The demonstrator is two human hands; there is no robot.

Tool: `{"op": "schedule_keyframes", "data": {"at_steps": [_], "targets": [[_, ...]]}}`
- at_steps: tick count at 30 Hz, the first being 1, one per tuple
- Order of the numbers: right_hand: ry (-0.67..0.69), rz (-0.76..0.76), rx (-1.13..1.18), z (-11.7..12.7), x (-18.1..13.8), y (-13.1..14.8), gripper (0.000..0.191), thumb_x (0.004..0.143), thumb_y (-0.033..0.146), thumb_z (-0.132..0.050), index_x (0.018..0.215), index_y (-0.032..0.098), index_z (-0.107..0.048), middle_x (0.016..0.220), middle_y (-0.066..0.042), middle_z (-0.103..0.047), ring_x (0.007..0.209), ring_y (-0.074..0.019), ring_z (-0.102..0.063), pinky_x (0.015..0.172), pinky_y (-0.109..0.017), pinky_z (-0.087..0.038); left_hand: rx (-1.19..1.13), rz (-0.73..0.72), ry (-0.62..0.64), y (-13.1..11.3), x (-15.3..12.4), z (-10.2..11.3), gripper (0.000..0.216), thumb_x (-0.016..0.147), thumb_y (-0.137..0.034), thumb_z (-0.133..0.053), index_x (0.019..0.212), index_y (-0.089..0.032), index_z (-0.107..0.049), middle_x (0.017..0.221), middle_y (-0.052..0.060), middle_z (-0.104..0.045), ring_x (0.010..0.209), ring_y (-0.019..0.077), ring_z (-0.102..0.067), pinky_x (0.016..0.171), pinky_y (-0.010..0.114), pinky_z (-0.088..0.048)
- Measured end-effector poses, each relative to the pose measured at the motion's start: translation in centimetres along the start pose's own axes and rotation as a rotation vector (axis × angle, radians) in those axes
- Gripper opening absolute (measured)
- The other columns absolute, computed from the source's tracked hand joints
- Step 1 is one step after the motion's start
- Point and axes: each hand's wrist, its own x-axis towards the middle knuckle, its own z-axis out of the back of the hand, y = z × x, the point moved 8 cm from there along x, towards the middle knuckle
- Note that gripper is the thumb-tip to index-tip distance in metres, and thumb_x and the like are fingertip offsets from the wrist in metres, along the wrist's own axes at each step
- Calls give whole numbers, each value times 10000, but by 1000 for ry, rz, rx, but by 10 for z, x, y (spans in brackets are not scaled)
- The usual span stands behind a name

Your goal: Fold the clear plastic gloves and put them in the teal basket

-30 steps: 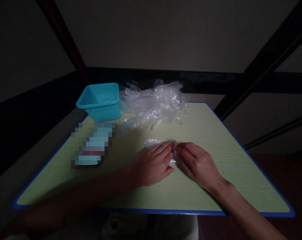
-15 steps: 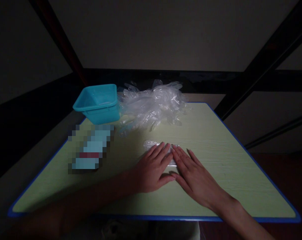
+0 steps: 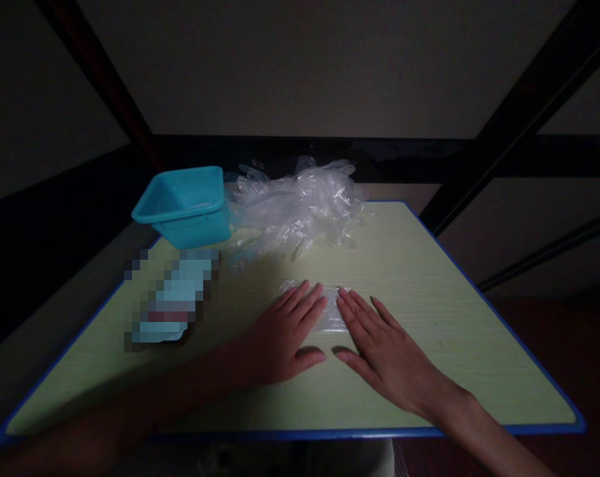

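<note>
A clear plastic glove, folded into a flat strip, lies on the table in front of me, partly covered by my fingers. My left hand rests flat on its left part, fingers stretched out and thumb apart. On its right end lies my right hand, also flat with its fingers extended. A shiny middle stretch of the plastic shows between the two hands. Behind them spreads a loose pile of clear disposable gloves.
A turquoise plastic basket stands at the back left, beside the pile. Nearer on the left lies a pixelated, light-blue flat object. The pale table has a blue edge. A dark wall rises behind it.
My left hand has slid left, away from the right hand, uncovering more of the plastic between them. The thumbs have come apart. The whole view has shifted slightly.
</note>
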Motion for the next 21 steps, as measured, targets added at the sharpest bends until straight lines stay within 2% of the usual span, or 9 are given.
{"op": "schedule_keyframes", "data": {"at_steps": [5,11,16,21], "targets": [[-18,-26,32,0,0,-1,661,941,473,-312,1457,97,-144,1451,-173,-326,1353,-271,-285,1047,-498,-342,-16,20,-20,11,-11,2,714,842,-459,-520,1393,-71,-284,1484,201,-252,1393,329,-133,1086,489,-241],[16,-46,79,-3,-1,-3,658,939,477,-315,1465,133,-119,1465,-154,-313,1362,-260,-266,1067,-502,-307,-3,53,-20,17,-18,2,712,827,-461,-541,1380,-70,-319,1484,190,-261,1387,355,-128,1081,503,-241],[67,-68,72,2,3,-1,648,932,494,-315,1438,93,-249,1454,-182,-320,1360,-289,-260,1051,-513,-330,26,50,-14,15,-16,4,691,835,-460,-530,1369,-62,-345,1481,186,-270,1376,374,-156,1081,506,-237],[41,-83,76,13,36,22,705,910,502,-368,1402,2,-304,1463,-230,-255,1364,-317,-234,1077,-498,-294,32,47,-40,14,-15,4,684,844,-486,-495,1349,-41,-367,1450,212,-319,1366,391,-177,1076,524,-238]]}}
